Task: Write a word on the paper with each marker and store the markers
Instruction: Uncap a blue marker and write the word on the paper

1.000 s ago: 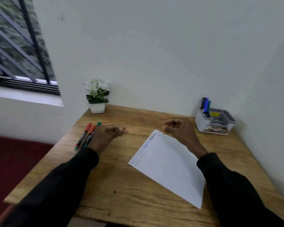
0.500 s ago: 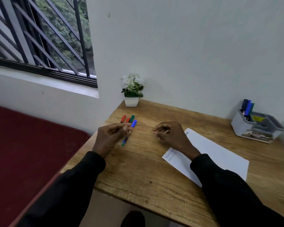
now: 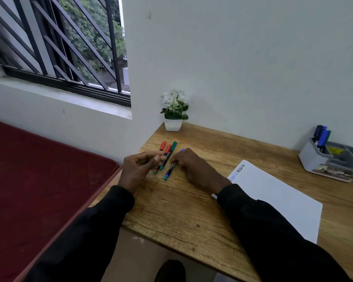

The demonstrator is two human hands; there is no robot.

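Note:
A blue marker (image 3: pixel 169 171) lies slanted near the desk's left edge. My right hand (image 3: pixel 194 167) covers its middle and grips it, so only the blue cap tip and the lower end show. Two red markers (image 3: pixel 163 145) and a green marker (image 3: pixel 173 146) lie side by side just left of it. My left hand (image 3: pixel 140 167) hovers beside them with loosely curled fingers, its fingertips over the red and green markers, holding nothing. The white paper (image 3: pixel 277 198) with two written words at its top lies to the right. A grey organizer (image 3: pixel 314 159) holds blue markers (image 3: pixel 322 137).
A small white pot of flowers (image 3: pixel 174 112) stands at the desk's back left corner against the wall. The wooden desk (image 3: pixel 181 216) ends at its left edge just beside my left hand, with a dark red mat (image 3: pixel 39 180) below. A barred window is at the upper left.
My head has turned left, shifting the desk to the right in view. The blue marker passed from my left hand to my right hand, which moved left off the paper.

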